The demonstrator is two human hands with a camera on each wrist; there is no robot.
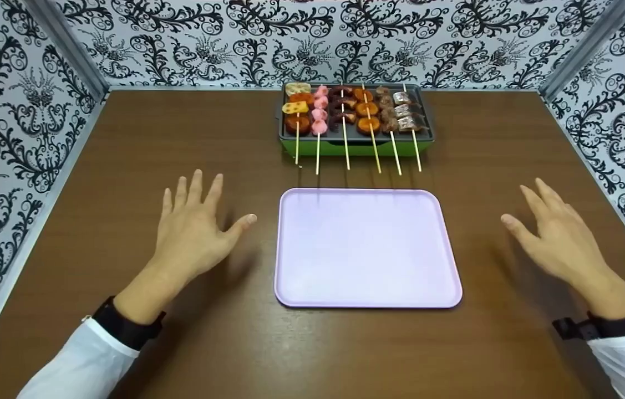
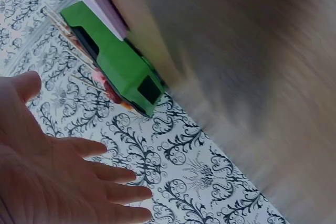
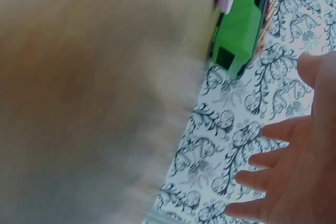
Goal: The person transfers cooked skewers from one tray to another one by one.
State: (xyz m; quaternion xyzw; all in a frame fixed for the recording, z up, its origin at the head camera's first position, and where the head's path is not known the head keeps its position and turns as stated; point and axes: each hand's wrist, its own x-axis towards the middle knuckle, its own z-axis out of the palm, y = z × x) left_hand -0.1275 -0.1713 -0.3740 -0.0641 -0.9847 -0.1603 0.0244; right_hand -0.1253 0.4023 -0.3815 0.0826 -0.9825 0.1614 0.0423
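In the head view my left hand (image 1: 193, 233) hovers over the table left of a lilac tray (image 1: 367, 249), its fingers spread and holding nothing. My right hand (image 1: 562, 238) is over the table to the tray's right, fingers stretched forward, also holding nothing. Behind the tray stands a small green grill (image 1: 334, 147) with a dark top. Several skewers lie across it, among them one with pink balls (image 1: 319, 113), one with orange slices (image 1: 367, 109) and one with silvery pieces (image 1: 404, 111). Their wooden sticks (image 1: 346, 147) jut out toward the tray.
The brown wooden table (image 1: 367, 354) is bordered at the back and both sides by panels with a black-and-white scroll pattern (image 1: 306, 50). Grey metal strips (image 1: 68, 50) run along the corners. Dark bands (image 1: 126, 327) circle both wrists below white sleeves.
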